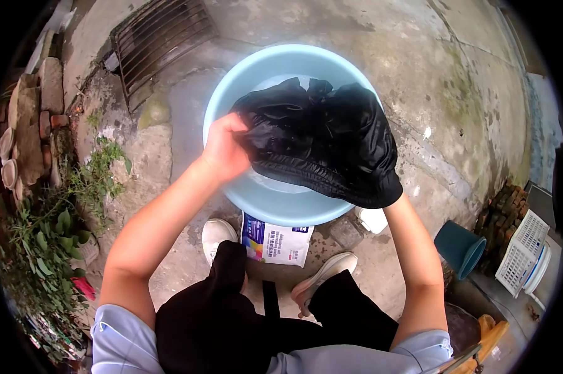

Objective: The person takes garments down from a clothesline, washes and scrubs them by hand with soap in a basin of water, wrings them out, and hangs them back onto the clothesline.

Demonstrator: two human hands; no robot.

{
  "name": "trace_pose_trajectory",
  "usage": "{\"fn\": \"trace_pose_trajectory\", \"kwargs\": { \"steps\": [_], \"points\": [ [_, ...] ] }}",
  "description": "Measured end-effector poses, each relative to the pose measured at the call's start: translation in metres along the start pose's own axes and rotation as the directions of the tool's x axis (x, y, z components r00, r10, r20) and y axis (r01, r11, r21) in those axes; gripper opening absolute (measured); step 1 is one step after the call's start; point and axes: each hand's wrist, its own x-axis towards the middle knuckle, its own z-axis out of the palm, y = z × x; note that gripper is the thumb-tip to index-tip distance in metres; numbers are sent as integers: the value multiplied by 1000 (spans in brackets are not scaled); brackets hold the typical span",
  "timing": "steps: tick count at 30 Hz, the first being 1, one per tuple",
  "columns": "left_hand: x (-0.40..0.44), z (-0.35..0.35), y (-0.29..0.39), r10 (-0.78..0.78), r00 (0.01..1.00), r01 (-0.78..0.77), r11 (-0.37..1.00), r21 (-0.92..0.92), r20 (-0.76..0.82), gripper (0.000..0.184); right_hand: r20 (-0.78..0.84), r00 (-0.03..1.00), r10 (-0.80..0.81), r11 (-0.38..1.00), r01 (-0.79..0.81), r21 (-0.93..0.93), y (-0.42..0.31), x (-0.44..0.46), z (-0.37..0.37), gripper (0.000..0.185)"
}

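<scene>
sleeves nearest; black garment held over a blue basin

left hand: grip clamped on the garment's left edge. right hand: hidden by the garment; its grip cannot be told. garment: covering part of the basin's right rim from view. outward: printed packet between two pale shoes, on concrete ground.

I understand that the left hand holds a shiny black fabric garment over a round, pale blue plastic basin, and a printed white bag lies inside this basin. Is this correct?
No: the printed white bag lies on the concrete ground between two pale shoes, not inside the basin, as the head view shows. The left hand does hold the garment.
</scene>
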Motion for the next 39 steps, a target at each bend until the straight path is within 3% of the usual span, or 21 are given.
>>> {"fn": "trace_pose_trajectory", "kwargs": {
  "steps": [3,7,11,13,14,16,19,21,22,23,24,25,26,28,30,31,32,33,34,35,39],
  "points": [
    [-10,26,20,90,993,-92,996,21,71,49,53,987,-148,947,157,-279,5,-6,29,46],
    [-18,36,36,127,991,-128,991,39,32,49,0,936,-351,841,315,-440,6,-19,64,47],
    [-19,40,50,135,988,-137,990,16,73,52,-132,884,-449,841,369,-395,-18,-36,88,48],
    [-15,43,52,145,988,-141,987,-76,61,58,-62,869,-491,866,479,-145,-23,-54,90,50],
    [-16,48,52,147,987,-141,987,-74,72,58,26,974,-224,941,209,267,-33,-70,95,53],
    [-20,58,51,149,986,-147,989,-34,76,48,170,946,-276,959,282,-12,-46,-89,94,53],
    [-33,79,46,77,968,-72,997,-30,240,52,246,903,-353,907,395,-149,-75,-94,75,41],
    [-36,79,39,56,945,-58,998,-1,323,59,616,788,10,999,23,-45,-95,-69,39,29],
    [-37,81,35,53,945,-54,999,-4,322,59,288,958,-16,990,-25,138,-94,-62,27,25],
    [-41,86,29,37,920,-101,984,146,389,62,14,1000,-7,936,1,353,-92,-51,16,33],
    [-44,91,24,8,890,-156,945,288,456,65,-185,979,-88,913,154,378,-88,-35,8,39],
    [-46,95,20,-21,904,-187,880,438,428,70,-122,988,-99,903,141,405,-87,-25,-12,47],
    [-47,93,21,-99,879,-196,817,543,466,62,-180,984,3,741,119,661,-79,-20,1,44],
    [-50,105,26,-157,880,-280,589,758,448,50,-168,978,124,459,94,884,-78,-16,15,39],
    [-52,114,28,-202,857,-278,593,756,473,40,-120,982,145,410,51,911,-63,-11,11,34],
    [-51,111,28,-129,909,-263,562,785,397,42,-70,984,162,364,6,931,-57,-8,6,29],
    [-51,109,29,-52,948,-241,532,812,315,43,-65,985,162,364,2,931,-56,-8,2,29],
    [-53,113,34,-1,964,-221,556,801,267,36,-219,955,198,478,101,872,-59,-8,-2,25],
    [-47,106,37,139,947,-314,581,751,288,36,-372,904,212,588,186,787,-59,-8,-6,20],
    [-46,105,41,274,920,-390,555,734,281,45,-381,893,238,603,172,779,-53,-10,-13,17],
    [-57,116,69,267,926,-369,498,784,266,56,-383,891,246,526,209,824,-49,-19,-48,28]
  ]
}}
